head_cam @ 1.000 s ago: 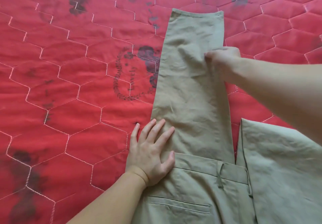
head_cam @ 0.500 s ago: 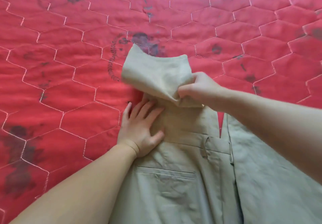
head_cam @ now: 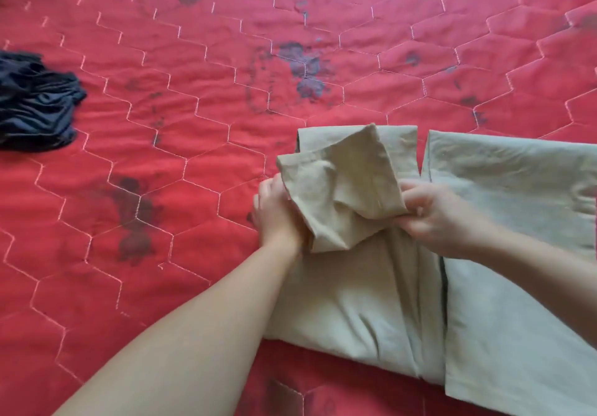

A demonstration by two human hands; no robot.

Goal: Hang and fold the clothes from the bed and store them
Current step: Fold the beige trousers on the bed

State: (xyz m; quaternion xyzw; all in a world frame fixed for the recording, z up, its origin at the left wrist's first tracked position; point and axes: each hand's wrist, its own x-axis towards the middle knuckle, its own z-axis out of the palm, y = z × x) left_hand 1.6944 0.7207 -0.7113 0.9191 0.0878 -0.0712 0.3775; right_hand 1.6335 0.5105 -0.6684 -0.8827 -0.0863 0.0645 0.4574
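A pair of khaki trousers (head_cam: 361, 289) lies on the red quilted bed (head_cam: 161, 157), partly folded. One leg end (head_cam: 342, 189) is doubled back over the seat part and bunched between my hands. My left hand (head_cam: 274, 212) holds the left side of that folded leg, its fingers hidden under the cloth. My right hand (head_cam: 433, 212) pinches the leg's right edge with curled fingers. The other part of the trousers (head_cam: 517, 221) lies flat to the right.
A crumpled dark navy garment (head_cam: 32, 105) lies at the bed's far left edge. The quilt has dark printed patches (head_cam: 303, 69) and white hexagon stitching. Open quilt stretches behind and to the left of the trousers.
The leg that lay stretched out a second ago has been pulled back over the waistband. My left hand left its flat press and took hold of the cloth. The view shifted right.
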